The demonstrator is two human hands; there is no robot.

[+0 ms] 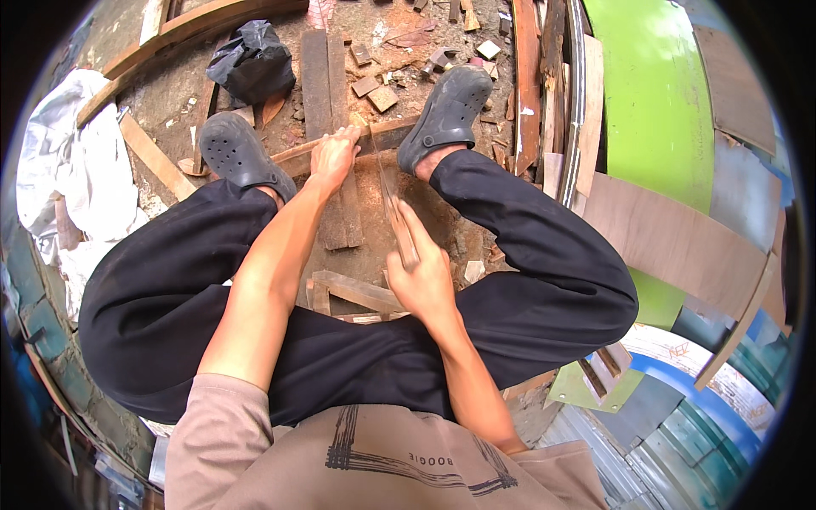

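Note:
My right hand (422, 280) is closed round the wooden handle (406, 242) of a handsaw. Its thin blade (384, 174) points away from me and meets a narrow wooden strip (395, 134). The strip lies crosswise between my feet, over two dark boards (316, 89) that run away from me. Just left of the blade, my left hand (334, 159) grips the strip, fingers wrapped over it. My dark clogs (240, 151) are at either end of the strip; the right clog (448, 115) touches or nearly touches it, I cannot tell which.
Small wood offcuts (382, 99) litter the dirt floor beyond the strip. A black plastic bag (252, 64) stands at the far left, near a white cloth (76, 161). Long planks (526, 85) and a green panel (650, 102) lie at the right. A wooden frame piece (357, 291) sits close before me.

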